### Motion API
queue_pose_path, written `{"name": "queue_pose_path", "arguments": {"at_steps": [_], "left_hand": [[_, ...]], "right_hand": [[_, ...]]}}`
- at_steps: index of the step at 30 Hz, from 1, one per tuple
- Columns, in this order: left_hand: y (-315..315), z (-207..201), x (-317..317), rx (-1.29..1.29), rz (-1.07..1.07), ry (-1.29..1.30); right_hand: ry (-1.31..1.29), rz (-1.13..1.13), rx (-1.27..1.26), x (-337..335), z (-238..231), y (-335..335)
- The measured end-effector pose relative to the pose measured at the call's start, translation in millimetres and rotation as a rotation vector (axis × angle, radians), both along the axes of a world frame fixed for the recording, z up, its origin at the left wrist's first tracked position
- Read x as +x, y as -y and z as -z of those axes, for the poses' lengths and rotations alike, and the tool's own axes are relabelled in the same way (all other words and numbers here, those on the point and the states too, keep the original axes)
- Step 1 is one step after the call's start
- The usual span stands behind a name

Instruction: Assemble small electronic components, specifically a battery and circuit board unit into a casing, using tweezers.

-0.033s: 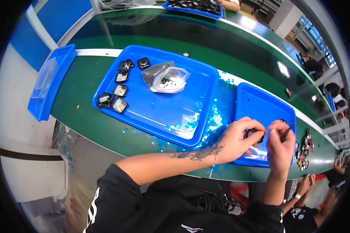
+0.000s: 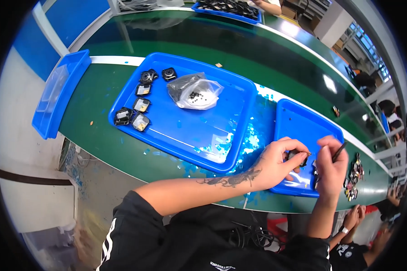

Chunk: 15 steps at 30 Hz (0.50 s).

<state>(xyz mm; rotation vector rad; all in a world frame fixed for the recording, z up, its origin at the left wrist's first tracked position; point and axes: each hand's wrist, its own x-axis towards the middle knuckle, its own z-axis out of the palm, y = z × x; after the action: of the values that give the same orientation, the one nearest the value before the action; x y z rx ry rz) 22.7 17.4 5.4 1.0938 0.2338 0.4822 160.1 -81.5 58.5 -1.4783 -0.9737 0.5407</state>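
Note:
My left hand [image 2: 281, 159] is closed on a small black device part [image 2: 304, 161], pinched between thumb and fingers over the small blue tray [image 2: 309, 115]. Most of that part is hidden by the fingers. Just to its right, my right hand [image 2: 332, 165], slightly blurred, grips a thin dark rod-like tool [image 2: 339, 151] whose exact kind I cannot make out. A gap separates the two hands. In the large blue tray [image 2: 174, 131] to the left lie several black device housings [image 2: 141, 105] and an opened clear plastic bag [image 2: 205, 90] containing tiny black pieces.
Blue film scraps [image 2: 253, 135] litter the green table [image 2: 99, 108]. Small parts [image 2: 355, 176] are heaped right of the small tray. A narrow blue bin [image 2: 61, 95] stands far left, and a filled blue tray [image 2: 228, 11] at the back. Another person's hands [image 2: 353, 217] are at lower right.
My right hand has moved a little to the right with the dark tool, away from my left hand. My left hand keeps its hold on the black part.

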Motion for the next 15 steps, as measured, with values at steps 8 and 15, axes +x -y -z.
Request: {"name": "queue_pose_path", "arguments": {"at_steps": [8, 15], "left_hand": [[2.7, 18.8, 5.7, 0.465, -0.074, -0.032], [10.7, 33.8, 12.9, 0.887, -0.068, 0.021]], "right_hand": [[1.174, -0.627, -0.091, -61.6, -16.0, -190.5], [1.152, -0.587, -0.301, -89.3, 42.6, -227.4]]}}
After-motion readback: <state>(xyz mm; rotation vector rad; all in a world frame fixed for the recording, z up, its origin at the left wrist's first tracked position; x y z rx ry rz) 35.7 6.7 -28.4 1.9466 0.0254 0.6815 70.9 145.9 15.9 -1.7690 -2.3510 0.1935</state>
